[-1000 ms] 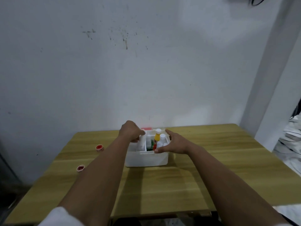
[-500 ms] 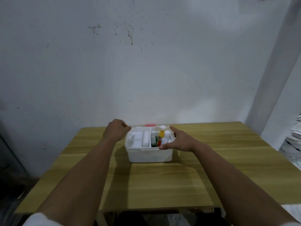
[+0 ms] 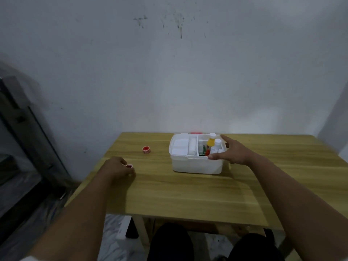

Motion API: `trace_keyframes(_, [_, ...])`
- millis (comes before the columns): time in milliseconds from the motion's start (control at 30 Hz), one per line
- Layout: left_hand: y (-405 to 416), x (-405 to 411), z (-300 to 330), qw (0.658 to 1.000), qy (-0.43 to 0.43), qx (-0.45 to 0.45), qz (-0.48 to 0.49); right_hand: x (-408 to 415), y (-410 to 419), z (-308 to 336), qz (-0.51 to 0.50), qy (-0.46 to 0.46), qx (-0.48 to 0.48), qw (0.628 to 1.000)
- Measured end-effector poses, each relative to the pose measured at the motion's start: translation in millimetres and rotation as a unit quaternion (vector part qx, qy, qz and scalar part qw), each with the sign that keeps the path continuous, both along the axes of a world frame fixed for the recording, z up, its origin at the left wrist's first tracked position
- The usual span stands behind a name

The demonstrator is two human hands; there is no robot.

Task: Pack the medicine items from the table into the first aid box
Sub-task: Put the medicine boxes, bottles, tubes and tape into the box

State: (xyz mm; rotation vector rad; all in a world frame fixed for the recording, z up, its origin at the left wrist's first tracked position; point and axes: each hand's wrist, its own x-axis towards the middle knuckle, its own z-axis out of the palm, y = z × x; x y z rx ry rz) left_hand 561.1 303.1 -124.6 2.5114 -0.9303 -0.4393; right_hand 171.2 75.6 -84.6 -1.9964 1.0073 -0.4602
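Observation:
The white first aid box (image 3: 195, 165) stands open on the wooden table (image 3: 188, 193). Inside it are a white tray part, a white roll, a yellow bottle (image 3: 211, 142), a white bottle (image 3: 217, 146) and green and red items. My right hand (image 3: 231, 152) grips the box's right rim, thumb on the near edge. My left hand (image 3: 117, 168) rests on the table left of the box, fingers curled around a small red-topped tape roll (image 3: 129, 166). A second red-topped roll (image 3: 146, 149) lies on the table farther back.
A plain wall stands directly behind the table. A dark frame or cabinet (image 3: 22, 132) stands at the left on the floor. My knees show under the table's near edge. A pink item (image 3: 196, 133) peeks behind the box.
My left hand left the box's left rim and moved left and nearer, closing on the small red-topped roll. The head view swung left. My right hand stayed on the box.

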Motion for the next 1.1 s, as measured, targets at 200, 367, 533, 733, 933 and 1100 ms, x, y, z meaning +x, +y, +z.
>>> trace_keyframes(200, [-16, -6, -18, 0.998, -0.051, -0.036, -0.001, -1, 0, 1, -0.01, 0.028, 0.005, 1.0])
trace_keyframes(367, [-51, -16, -19, 0.997, -0.055, -0.047, -0.022, 0, -2, 0, -0.004, 0.015, 0.004, 1.0])
trace_keyframes(533, [-85, -15, -18, 0.996, -0.064, -0.051, -0.038, 1, -5, 0, 0.009, 0.011, 0.0, 1.0])
trace_keyframes(733, [-110, -18, -21, 0.988, -0.137, -0.067, 0.003, 1, -7, -3, -0.005, 0.02, 0.005, 1.0])
trace_keyframes(933, [-119, -19, -27, 0.978, -0.191, -0.085, -0.001, 0, -3, 1, -0.004, 0.017, 0.004, 1.0])
trace_keyframes(1100, [-118, -20, -30, 0.975, -0.202, -0.095, 0.001, 0, -5, 0, -0.006, 0.005, -0.007, 1.0])
